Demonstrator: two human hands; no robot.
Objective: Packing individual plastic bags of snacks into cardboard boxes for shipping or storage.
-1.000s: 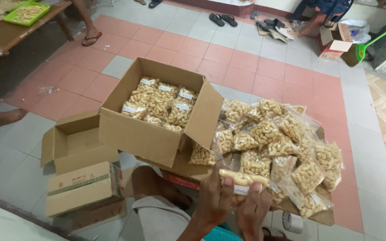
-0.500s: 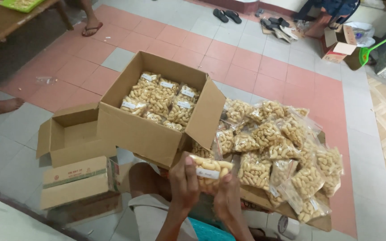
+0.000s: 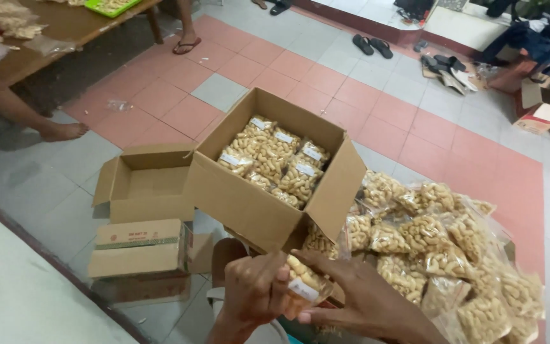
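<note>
Left hand (image 3: 253, 296) and right hand (image 3: 358, 299): both closed around one clear packet of cashews (image 3: 303, 283), held just below the box's near wall.
Open cardboard box (image 3: 268, 191): tilted toward the person, packets laid flat in rows inside.
Loose packet pile (image 3: 440, 248): right of box, within reach.
Empty boxes (image 3: 141, 210): left, on floor.

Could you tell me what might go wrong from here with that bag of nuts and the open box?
The box looks nearly full, so another bag may sit proud and stop the flaps closing. Both the left hand and right hand pinch thin plastic, which could split. The loose pile of bags might slide off its cardboard.
</note>
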